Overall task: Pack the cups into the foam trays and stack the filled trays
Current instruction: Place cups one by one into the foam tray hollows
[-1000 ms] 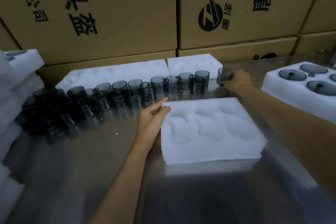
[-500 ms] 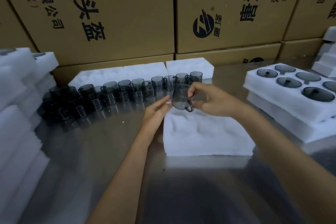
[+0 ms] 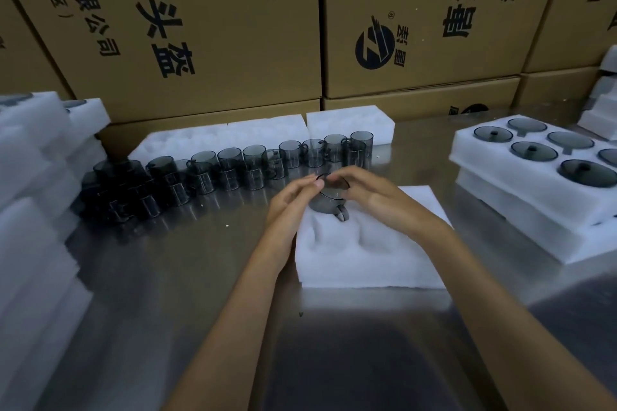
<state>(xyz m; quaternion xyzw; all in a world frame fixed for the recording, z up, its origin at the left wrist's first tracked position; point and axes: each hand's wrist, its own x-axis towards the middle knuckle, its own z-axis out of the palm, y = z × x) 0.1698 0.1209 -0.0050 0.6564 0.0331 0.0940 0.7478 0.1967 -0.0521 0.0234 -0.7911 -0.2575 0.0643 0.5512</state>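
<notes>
Two bare hands meet over a white foam tray [image 3: 367, 253] lying on a shiny metal table [image 3: 187, 277]. Together they hold a smoky grey cup [image 3: 329, 198] at the tray's far left corner, its handle pointing toward the viewer. The right hand [image 3: 374, 197] curls over the cup's rim from the right; the left hand [image 3: 290, 202] touches its left side with fingers nearly straight. The cup sits low against the foam, though whether it rests in a hollow is unclear. Behind the hands, a long row of cups [image 3: 233, 167] runs across the table. Further back lie more trays [image 3: 267, 133], then stacked cardboard boxes [image 3: 217, 27]. On the right, stacked trays hold dark round lids [image 3: 534, 150].
</notes>
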